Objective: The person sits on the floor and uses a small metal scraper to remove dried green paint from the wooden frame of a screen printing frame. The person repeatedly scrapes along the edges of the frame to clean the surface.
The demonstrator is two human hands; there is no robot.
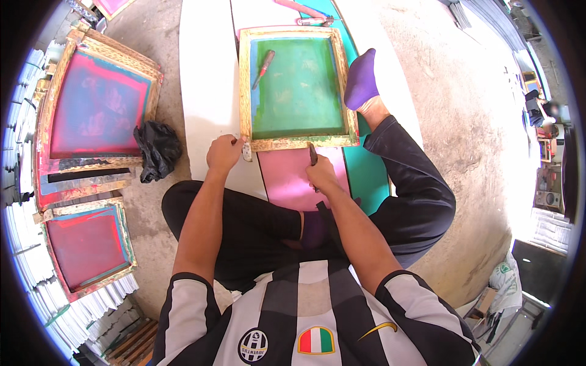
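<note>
A wooden screen-printing frame [296, 144] with green mesh [299, 91] lies flat on the coloured boards ahead of me. In my right hand [323, 172] is a dark slim tool [313, 154], its upper end at the frame's near bar; its exact kind is unclear. My left hand [224, 152] is closed at the near left corner, its fingertips against or right beside the wood. What it pinches, if anything, is hidden. From that corner a small pale piece [247, 152] sticks out. A slim red and dark tool [264, 68] rests on the mesh.
Other frames with red and blue mesh, one large [101, 100] and one smaller [88, 247], are at the left beside a crumpled black plastic bag [159, 150]. My purple-socked foot [360, 79] is by the frame's right side. More tools [314, 20] lie beyond it.
</note>
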